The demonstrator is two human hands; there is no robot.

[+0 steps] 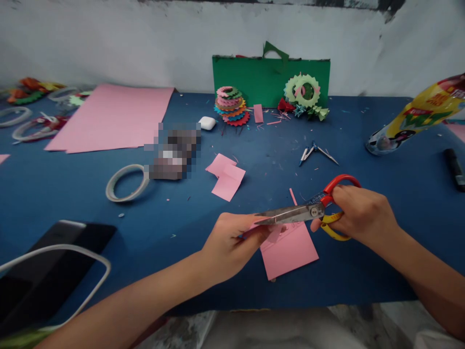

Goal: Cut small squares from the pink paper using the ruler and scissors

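My left hand [232, 245] pinches a small pink paper piece [273, 233] near the front of the blue table [72, 194]. My right hand [358, 213] grips scissors [308, 211] with a red and a yellow handle loop; the blades point left and meet the pink piece at my left fingertips. A larger pink paper sheet [290, 252] lies on the table just under both hands. A thin pink strip [292, 196] lies behind the scissors.
Pink scraps [227, 177], a tape roll [125, 183], a compass [316, 151], a white case [207, 122], stacked paper rings [230, 104], green card [271, 80], big pink sheets [112, 116], a phone with cable [54, 261], a bottle [417, 118], a black marker [454, 167].
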